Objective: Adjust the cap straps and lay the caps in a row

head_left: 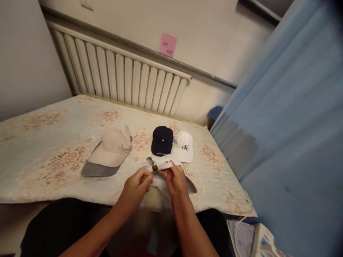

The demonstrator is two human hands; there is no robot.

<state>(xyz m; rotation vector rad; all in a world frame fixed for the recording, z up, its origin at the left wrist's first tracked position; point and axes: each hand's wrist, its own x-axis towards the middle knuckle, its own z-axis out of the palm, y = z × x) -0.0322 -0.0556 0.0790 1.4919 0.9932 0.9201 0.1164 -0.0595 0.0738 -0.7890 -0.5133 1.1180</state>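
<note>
My right hand is closed on a narrow white strip with printing on it and a brown section at its left end. Close beside it, my left hand has its fingers curled in a pinch near the strip's brown end; what they hold, if anything, is hidden. Under both hands lies a white cap, partly covered, with a greyish brim edge showing at right. Just beyond are a dark navy cap and a white cap with black "CK" letters, side by side.
A beige cap rests over a grey cap on the left of the flowered bedspread. Behind the bed is a radiator. A blue curtain hangs at right, and a white cable runs at lower right.
</note>
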